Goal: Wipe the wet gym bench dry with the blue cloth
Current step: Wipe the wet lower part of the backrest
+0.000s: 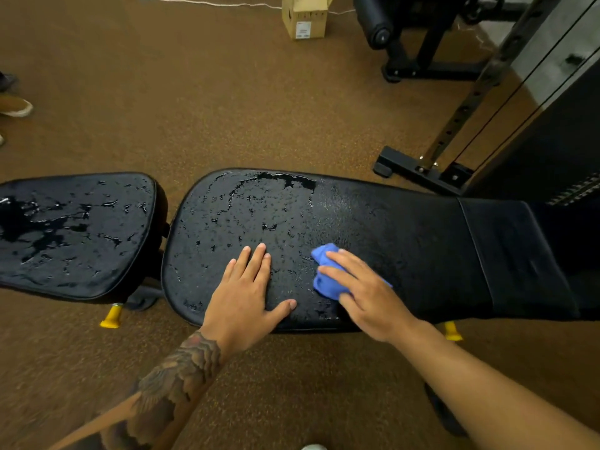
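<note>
1. Right hand point(363, 297) grips the bunched blue cloth point(324, 280), pressed midway along the gym bench point(422, 241).
2. Left hand point(250, 287) lies flat, fingers spread, on the wet pad.
3. Risk: a saturated wad may only smear water, and the braced palm may slip.

one gym bench point(519, 254) has two black pads, a short seat pad point(74, 235) on the left and a long back pad point(243, 206) on the right, and two yellow caps at its near edge, the left cap point(112, 316) and the right cap point(452, 331). two hands are on it, the left hand point(250, 293) and the right hand point(367, 297), with one blue cloth point(326, 282). far off are one cardboard box point(303, 16), one white cord point(211, 2) and one black roller pad point(373, 21), and one tan shoe point(14, 105) shows at the left edge.
</note>
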The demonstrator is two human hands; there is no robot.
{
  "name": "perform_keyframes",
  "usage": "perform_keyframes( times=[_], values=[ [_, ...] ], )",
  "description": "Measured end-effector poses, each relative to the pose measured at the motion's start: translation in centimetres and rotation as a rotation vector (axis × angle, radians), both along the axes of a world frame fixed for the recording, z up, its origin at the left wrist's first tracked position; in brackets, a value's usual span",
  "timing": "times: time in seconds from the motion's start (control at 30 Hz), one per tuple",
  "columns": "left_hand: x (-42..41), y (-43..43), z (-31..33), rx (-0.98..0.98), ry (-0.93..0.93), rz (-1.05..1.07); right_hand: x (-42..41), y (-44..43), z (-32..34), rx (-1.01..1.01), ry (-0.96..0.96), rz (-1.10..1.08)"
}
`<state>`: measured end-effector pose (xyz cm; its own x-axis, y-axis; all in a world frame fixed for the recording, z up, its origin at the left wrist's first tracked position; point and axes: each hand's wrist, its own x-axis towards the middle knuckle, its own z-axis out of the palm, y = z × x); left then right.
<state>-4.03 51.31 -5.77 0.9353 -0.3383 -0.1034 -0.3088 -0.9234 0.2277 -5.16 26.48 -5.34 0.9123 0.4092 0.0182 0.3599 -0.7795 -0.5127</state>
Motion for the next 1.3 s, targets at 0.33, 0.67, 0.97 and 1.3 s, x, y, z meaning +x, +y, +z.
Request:
perform_keyframes(
  times=[0.33, 0.67, 0.97, 1.3],
  values=[
    [1.6, -0.1, 0.4, 0.077, 0.026, 0.018, 10.0, 3.7, -0.6, -0.003, 0.032, -0.311],
    [1.6, 0.1, 1.0, 0.053, 0.044, 0.004, 6.4, 0.1, -0.1, -0.037, 0.001, -0.256],
    [1.5, 0.1, 0.7, 0.05, 0.015, -0.003, 13.3, 5.6, -0.1, -0.031, 0.017, -0.123],
    [1.3, 0.1, 1.0, 0.031, 0.025, 0.005, 16.0, 1.8, -0.1, -0.077, -0.023, -0.338]
  ],
)
